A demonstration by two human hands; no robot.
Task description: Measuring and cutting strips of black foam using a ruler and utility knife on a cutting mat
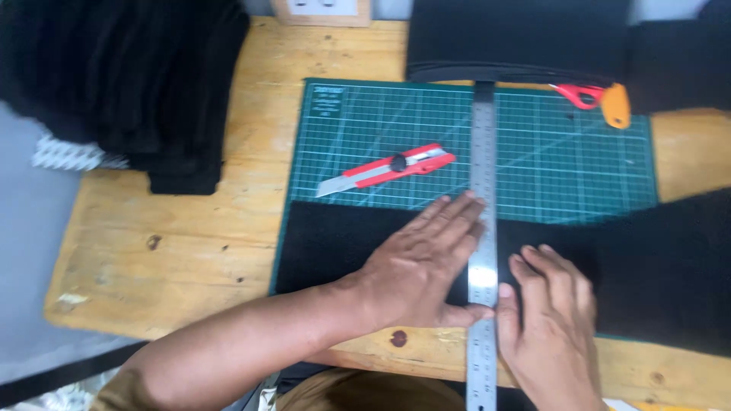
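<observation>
The left hand [415, 266] lies flat, fingers extended, on the black fabric sheet [335, 243], touching the left edge of the steel ruler [483, 228]. The right hand [548, 320] rests flat, grasping nothing, just right of the ruler. The ruler runs lengthwise across the green cutting mat [563, 160] on the wooden worktop [167, 251]. A red utility knife [388, 169] lies on the mat.

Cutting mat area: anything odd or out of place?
The red utility knife lies loose on the green cutting mat with its blade extended, just beyond the left hand. Otherwise nothing stands out; the steel ruler lies straight.
</observation>
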